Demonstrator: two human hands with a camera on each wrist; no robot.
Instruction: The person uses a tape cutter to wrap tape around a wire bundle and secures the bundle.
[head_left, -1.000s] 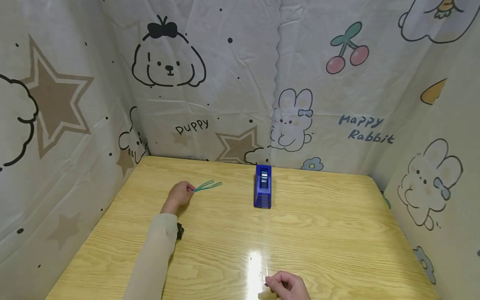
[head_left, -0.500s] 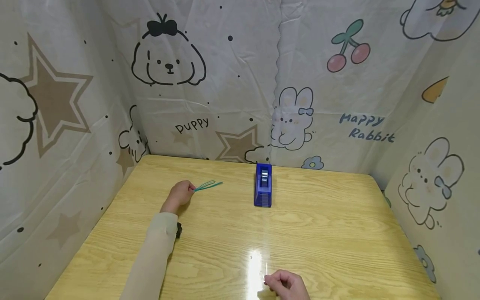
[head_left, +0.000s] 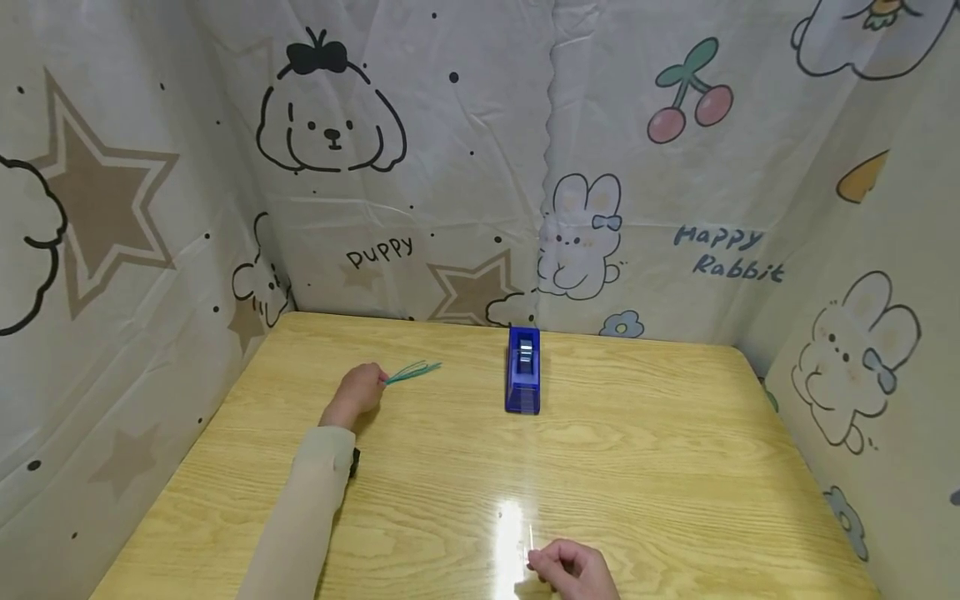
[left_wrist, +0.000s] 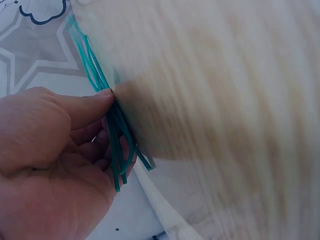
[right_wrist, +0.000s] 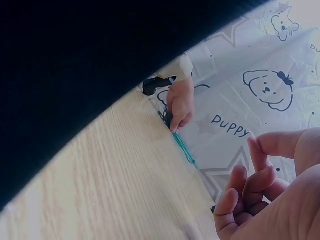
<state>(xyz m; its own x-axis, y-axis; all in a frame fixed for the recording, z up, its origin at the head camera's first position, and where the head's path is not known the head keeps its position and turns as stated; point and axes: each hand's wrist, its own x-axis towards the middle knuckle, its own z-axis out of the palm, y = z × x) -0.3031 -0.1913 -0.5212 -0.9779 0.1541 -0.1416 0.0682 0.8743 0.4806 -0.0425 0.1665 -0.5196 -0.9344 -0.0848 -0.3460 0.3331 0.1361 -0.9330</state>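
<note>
At the left of the table, my left hand (head_left: 362, 388) pinches a bundle of thin green cords (head_left: 412, 372) between thumb and fingers. In the left wrist view the green cords (left_wrist: 116, 125) are bent into loops, with loose ends sticking out past the fingers. My right hand (head_left: 576, 568) is near the front edge, thumb and index finger pinching the end of a clear tape strip (head_left: 531, 537). The strip runs back, barely visible, toward a blue tape dispenser (head_left: 522, 371) at the table's far side. In the right wrist view the tape cannot be made out beside the right hand (right_wrist: 272, 185).
The wooden table (head_left: 645, 467) is enclosed by a printed cloth (head_left: 480, 167) behind and at both sides. Light reflects off the surface near the right hand. A dark shape fills the upper left of the right wrist view.
Both hands stay almost in place, still holding the green cords and the tape end. The cords turn slightly in the left fingers. The head view shifts a little.
</note>
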